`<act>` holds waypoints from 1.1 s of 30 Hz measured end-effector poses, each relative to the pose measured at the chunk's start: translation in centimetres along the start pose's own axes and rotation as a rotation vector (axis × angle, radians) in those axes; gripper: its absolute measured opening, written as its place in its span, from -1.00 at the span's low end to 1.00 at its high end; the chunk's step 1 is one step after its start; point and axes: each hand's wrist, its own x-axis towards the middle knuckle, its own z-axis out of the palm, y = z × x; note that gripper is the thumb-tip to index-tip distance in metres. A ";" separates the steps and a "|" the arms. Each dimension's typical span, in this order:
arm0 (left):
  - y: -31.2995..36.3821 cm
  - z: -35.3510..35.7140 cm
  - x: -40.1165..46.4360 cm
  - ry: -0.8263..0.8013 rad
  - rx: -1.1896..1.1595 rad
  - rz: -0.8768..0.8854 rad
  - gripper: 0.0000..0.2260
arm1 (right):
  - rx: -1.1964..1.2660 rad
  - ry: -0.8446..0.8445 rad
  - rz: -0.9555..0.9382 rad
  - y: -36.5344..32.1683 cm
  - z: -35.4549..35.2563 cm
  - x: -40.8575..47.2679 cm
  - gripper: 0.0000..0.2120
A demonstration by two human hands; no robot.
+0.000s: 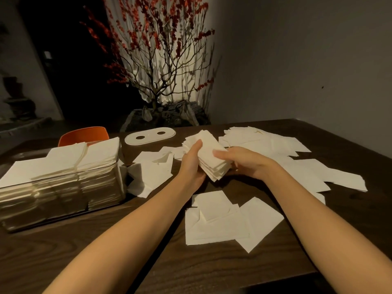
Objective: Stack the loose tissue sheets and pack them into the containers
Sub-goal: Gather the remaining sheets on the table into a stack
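A thick stack of white tissue sheets (209, 153) is held above the dark wooden table (89, 247), tilted, between both hands. My left hand (192, 164) grips its left side and my right hand (246, 161) holds its right side, thumb on top. Loose white tissue sheets lie scattered: several near me (224, 221), a heap at the left centre (150, 172), more spread to the right (307, 170) and far back (261, 137). A clear container (63, 194) at the left is filled with stacked tissues, with extra sheets lying across its top.
A white oval lid with two holes (150, 135) lies at the back of the table. An orange chair back (83, 135) shows behind the container. A planter with a red-blossomed branch tree (161, 115) stands beyond the far edge.
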 end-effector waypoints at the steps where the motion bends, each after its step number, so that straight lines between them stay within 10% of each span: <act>1: -0.1 -0.1 0.1 -0.002 0.030 0.012 -0.75 | 0.009 -0.060 -0.007 0.3 -0.3 -0.1 -0.65; 14: -0.1 -3.4 -0.1 -0.068 0.767 0.374 -0.50 | 0.190 0.077 -0.263 2.2 -0.6 -0.2 -0.35; 20: 0.1 -3.2 -0.5 -0.155 0.806 0.374 -0.29 | 0.319 0.338 -0.225 2.2 1.5 0.0 -0.78; 24: -0.6 -3.6 -0.4 -0.133 1.056 0.793 -0.12 | 0.249 0.485 -0.260 2.4 2.4 0.8 -0.90; 28: 0.0 -3.9 -0.7 -0.163 1.381 1.055 -0.24 | 0.226 0.530 -0.279 2.6 2.7 1.3 -0.93; 33: 0.1 -4.2 -0.7 -0.116 1.530 0.921 -0.56 | 0.258 0.503 -0.154 2.4 2.5 1.1 -0.96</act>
